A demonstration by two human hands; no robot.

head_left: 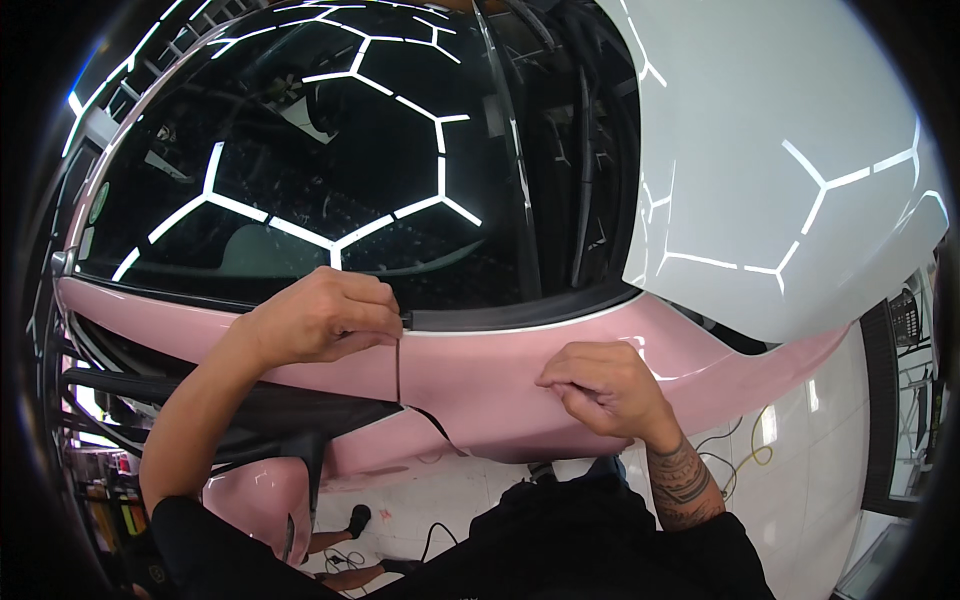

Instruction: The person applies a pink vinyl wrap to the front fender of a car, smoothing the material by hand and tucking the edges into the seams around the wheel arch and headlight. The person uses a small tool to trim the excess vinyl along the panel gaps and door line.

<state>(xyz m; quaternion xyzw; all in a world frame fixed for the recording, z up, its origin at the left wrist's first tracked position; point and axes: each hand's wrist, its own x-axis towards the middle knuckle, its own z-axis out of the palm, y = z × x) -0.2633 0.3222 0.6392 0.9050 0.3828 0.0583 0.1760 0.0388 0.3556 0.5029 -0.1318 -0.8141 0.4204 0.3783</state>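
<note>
My left hand (325, 312) is at the lower edge of the windshield (390, 230), fingertips pinched together by the black rubber trim (480, 318). A small dark piece shows at its fingertips; what it is I cannot make out. Just below them a thin dark line runs down the pink body panel (480, 370). Over the pink fender, my right hand (605, 388) is curled with thumb and fingers together. Anything inside that pinch is hidden or too small to name.
A white hood (760, 150) stands raised at the right. The pink side mirror (262, 500) juts out at lower left, below the black door edge (260, 420). Someone else's shoe (359, 520) and legs are low on the floor. Cables (745, 462) lie on the white tiles.
</note>
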